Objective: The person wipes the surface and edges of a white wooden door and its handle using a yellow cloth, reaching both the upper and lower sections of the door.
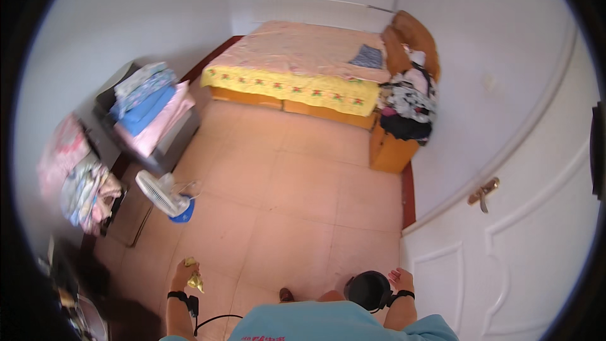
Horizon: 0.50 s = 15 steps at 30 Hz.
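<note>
My left hand [182, 275] is closed around a crumpled yellow cloth [196, 279], whose end hangs below the fingers. At the lower right, my right hand [401, 280] has its fingers apart, and nothing shows in them. A round black bucket [367, 289] is right beside that hand, against the wrist side; whether it hangs from the arm or stands on the floor, I cannot tell. Dark bands circle both my wrists, and a black cable [218, 319] runs from the left one.
A white and blue fan [165, 197] stands left on the tiled floor [278, 177]. Folded bedding [148, 110] fills a dark seat behind it, near another clothes pile [91, 192]. Ahead is a bed [297, 50]; clothes cover a wooden cabinet [390, 150]. A white door [505, 252] borders my right.
</note>
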Tool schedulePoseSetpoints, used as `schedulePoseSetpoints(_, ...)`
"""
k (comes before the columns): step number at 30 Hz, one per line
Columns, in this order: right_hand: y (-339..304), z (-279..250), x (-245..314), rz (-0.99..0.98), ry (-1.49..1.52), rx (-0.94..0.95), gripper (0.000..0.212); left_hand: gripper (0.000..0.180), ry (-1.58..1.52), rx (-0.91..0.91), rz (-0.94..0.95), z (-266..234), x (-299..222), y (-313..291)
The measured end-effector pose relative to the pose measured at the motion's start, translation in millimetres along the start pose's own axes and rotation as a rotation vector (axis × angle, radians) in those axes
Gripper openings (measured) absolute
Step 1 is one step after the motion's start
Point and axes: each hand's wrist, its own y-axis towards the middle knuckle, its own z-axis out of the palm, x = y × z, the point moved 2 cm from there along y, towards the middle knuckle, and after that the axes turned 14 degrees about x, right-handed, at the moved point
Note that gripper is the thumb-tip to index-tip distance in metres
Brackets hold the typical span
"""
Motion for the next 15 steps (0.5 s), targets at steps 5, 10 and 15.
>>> schedulePoseSetpoints(5, -22.1, -53.2, -12.7, -0.054, 0.128, -0.172, 0.039, 0.036, 0.096, 0.317, 0.108, 114.1, -136.8, 101.6)
schedulePoseSetpoints(10, -3.1, -82.7, 2.5, -0.156, 0.288, -0.277, 0.036, 0.044, 0.336, 0.632, 0.117, 244.5, -214.6, 168.1)
schedulePoseSetpoints(15, 45.6, -69.7, 79.6, -0.316, 0.278, -0.321, 0.034, 0.052, 0.449, 0.758, 0.129, 349.2, -274.2, 198.5)
